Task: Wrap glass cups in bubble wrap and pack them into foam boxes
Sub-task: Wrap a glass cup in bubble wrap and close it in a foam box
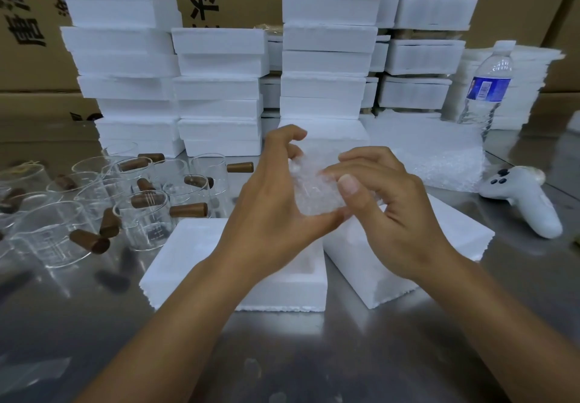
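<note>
The left hand (pixel 276 201) cupped a bubble-wrap bundle (pixel 314 189) with thumb below and fingers curled over its far side. The right hand (pixel 386 211) pinched the wrap's near edge between thumb and fingers. What the bundle enclosed could not be made out clearly. It was held in the air between both hands, above two foam pieces on the steel worktop (pixel 282 355). The open foam box (pixel 175 264) lay under the left wrist, its hollow mostly hidden. A second foam piece (pixel 354 267) lay angled just beside it on the right. Empty glass cups (pixel 147 223) with brown handles stood to the left, and flat bubble wrap sheets (pixel 439 157) lay behind the right hand.
</note>
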